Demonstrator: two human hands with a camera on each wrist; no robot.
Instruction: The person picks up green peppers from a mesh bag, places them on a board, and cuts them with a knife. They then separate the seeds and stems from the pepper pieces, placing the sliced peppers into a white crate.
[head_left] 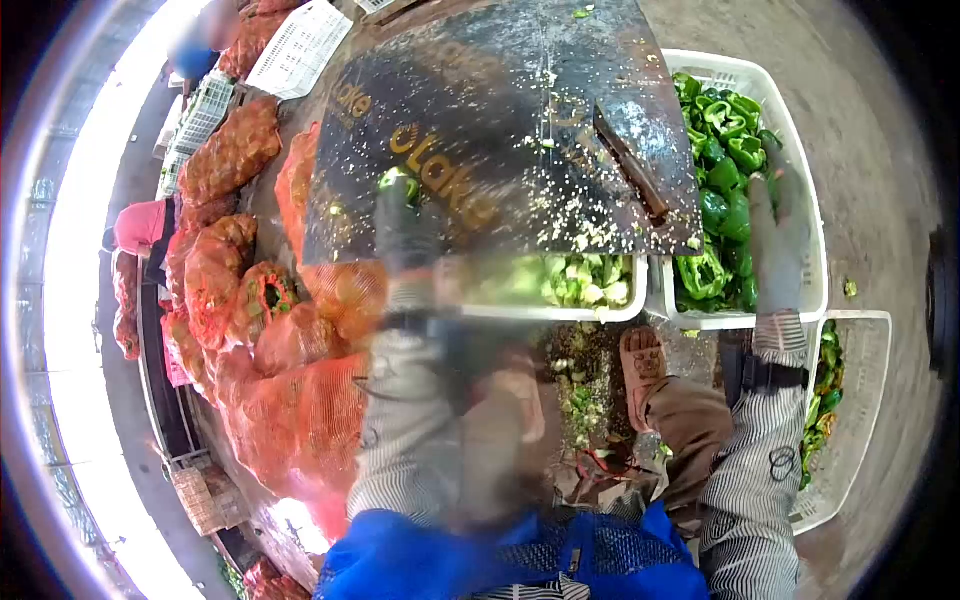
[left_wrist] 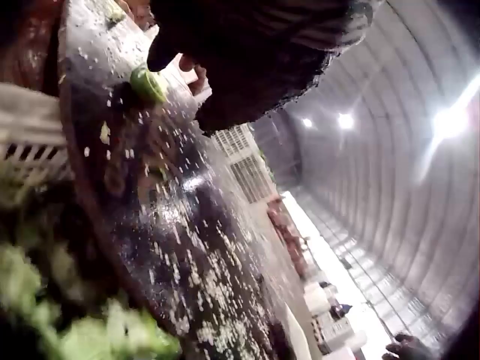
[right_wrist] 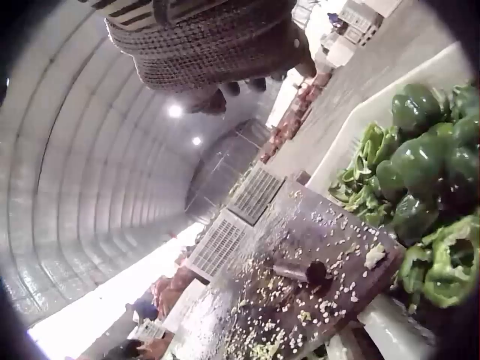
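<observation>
In the head view, my gloved left hand [head_left: 405,235] is over the left part of the dark board [head_left: 450,120], blurred, with a green pepper piece [head_left: 398,184] at its fingertips. The left wrist view shows that piece [left_wrist: 148,84] against the thumb side of the glove [left_wrist: 255,60]; the grip itself is partly hidden. My gloved right hand [head_left: 779,240] is above the right side of a white crate [head_left: 820,270] of green peppers [head_left: 722,205]. Its fingers hang loosely bent with nothing visible in them in the right wrist view [right_wrist: 217,64]. A knife [head_left: 630,165] lies on the board's right side.
Pale seeds and scraps dot the board. Below its front edge stands a white crate [head_left: 638,290] with pale green pieces. Red mesh sacks [head_left: 300,415] fill the left side. Another crate [head_left: 868,400] with peppers stands at the lower right, near the feet [head_left: 642,360].
</observation>
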